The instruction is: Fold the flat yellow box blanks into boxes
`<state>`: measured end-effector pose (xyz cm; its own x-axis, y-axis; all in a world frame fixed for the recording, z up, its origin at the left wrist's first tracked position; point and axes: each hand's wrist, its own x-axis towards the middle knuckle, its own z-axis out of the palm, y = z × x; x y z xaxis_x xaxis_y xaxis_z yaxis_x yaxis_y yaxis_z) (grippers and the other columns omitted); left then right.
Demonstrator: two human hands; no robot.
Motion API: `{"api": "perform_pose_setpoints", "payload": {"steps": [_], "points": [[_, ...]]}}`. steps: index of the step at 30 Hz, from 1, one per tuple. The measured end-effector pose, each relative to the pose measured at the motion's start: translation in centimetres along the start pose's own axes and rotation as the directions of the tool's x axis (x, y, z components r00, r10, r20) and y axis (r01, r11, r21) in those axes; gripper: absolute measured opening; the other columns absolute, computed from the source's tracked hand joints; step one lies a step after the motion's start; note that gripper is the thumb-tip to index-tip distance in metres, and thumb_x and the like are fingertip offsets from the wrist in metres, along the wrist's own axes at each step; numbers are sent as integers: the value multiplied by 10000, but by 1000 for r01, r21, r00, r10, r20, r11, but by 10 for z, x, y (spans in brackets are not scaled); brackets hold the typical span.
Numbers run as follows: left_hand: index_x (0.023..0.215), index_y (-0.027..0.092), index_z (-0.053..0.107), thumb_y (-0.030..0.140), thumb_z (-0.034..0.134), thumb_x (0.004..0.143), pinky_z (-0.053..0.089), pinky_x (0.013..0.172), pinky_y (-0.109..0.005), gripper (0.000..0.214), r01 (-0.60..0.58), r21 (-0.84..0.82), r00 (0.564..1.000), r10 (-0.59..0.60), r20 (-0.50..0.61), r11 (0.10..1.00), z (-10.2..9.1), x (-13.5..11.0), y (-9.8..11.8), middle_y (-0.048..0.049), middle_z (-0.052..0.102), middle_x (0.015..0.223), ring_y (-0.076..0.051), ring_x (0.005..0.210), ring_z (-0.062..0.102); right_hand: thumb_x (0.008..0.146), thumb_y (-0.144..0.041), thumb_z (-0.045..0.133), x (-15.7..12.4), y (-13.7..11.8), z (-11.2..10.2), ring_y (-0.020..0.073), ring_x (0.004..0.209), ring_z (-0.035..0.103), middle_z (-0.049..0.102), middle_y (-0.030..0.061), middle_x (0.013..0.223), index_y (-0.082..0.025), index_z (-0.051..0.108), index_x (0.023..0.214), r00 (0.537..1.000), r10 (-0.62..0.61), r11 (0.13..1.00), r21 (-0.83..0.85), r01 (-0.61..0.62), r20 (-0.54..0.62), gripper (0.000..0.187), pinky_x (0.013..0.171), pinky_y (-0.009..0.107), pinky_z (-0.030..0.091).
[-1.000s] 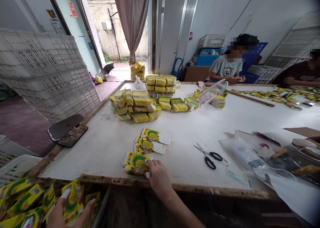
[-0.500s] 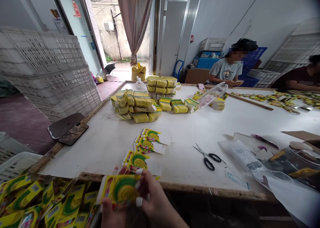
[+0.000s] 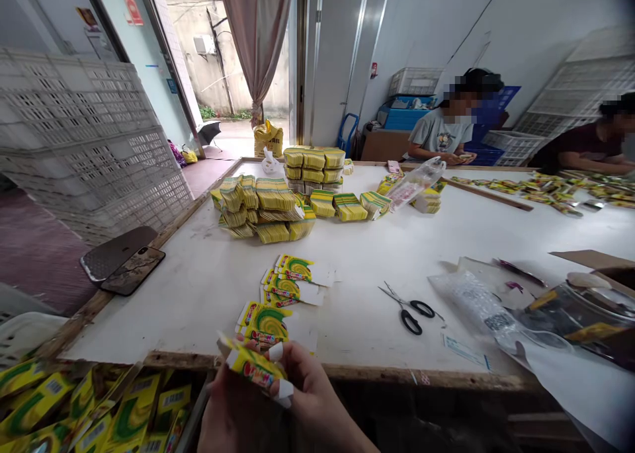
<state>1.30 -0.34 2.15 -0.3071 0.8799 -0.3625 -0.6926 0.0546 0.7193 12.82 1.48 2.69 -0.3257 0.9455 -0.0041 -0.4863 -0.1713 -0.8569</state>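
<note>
A small yellow and green printed carton [image 3: 255, 368] is held between my two hands above the table's front edge, tilted, with its narrow lettered side showing. My right hand [image 3: 310, 390] pinches its right end; white tape or covers wrap the thumb and a fingertip. My left hand [image 3: 225, 400] grips the left end, its fingers partly hidden behind the carton. Just beyond, flat unfolded cartons [image 3: 265, 321] lie on the white table, with more flat cartons [image 3: 294, 268] behind them. Lower left, a crate holds many yellow cartons [image 3: 133, 407].
Bundled carton stacks [image 3: 272, 205] stand farther back. Black-handled scissors [image 3: 409, 311] lie right of the flat cartons, near a clear plastic bag [image 3: 476, 301]. A phone [image 3: 133, 271] rests on the left edge. Two people [image 3: 441, 129] sit across the table. White crates [image 3: 89, 135] are piled left.
The carton has turned from its broad face toward me to its narrow side, tilting down rightward. Both hands still hold it. The whole view has shifted slightly.
</note>
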Motion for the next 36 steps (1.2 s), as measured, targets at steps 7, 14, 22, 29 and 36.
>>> {"api": "perform_pose_setpoints", "payload": {"steps": [7,14,22,29,36], "points": [[974,251,745,394,918,563,572,782,-161,468,7,2,999,-7,-49,1000,-5,4,-4,9,764,930,-163,837,723,736,-460,847,-1,1,4,112,730,431,495,-6,812,-166,639,1018,999,45,981,190,-44,0,457,716,236,349],[939,227,756,400,946,488,590,715,-175,520,-14,74,984,27,-175,997,-36,22,-10,9,766,918,-177,828,720,853,-451,723,-6,8,8,136,721,447,488,-20,785,-188,576,1057,995,-95,986,-143,90,-30,363,675,248,359],[892,231,765,401,947,491,587,701,-169,472,106,-28,990,-108,-87,994,-21,15,-9,-6,769,883,-167,763,724,923,-559,591,-2,5,9,135,731,452,527,1,806,-185,591,968,989,-127,990,-74,122,-76,377,698,245,378],[893,190,765,419,937,506,586,704,-198,482,167,48,982,-163,-91,985,-36,23,-18,-52,768,908,-209,805,723,791,-410,783,-3,6,9,125,704,457,497,-29,776,-195,586,1003,997,-72,996,-48,70,-37,360,694,238,385],[880,226,751,411,941,504,560,707,-123,460,47,78,990,-36,-137,996,-39,26,-13,24,762,847,-123,749,703,851,-276,590,-1,5,-4,168,742,511,581,15,790,-178,612,855,976,-197,852,-508,126,-89,100,675,259,397]]}}
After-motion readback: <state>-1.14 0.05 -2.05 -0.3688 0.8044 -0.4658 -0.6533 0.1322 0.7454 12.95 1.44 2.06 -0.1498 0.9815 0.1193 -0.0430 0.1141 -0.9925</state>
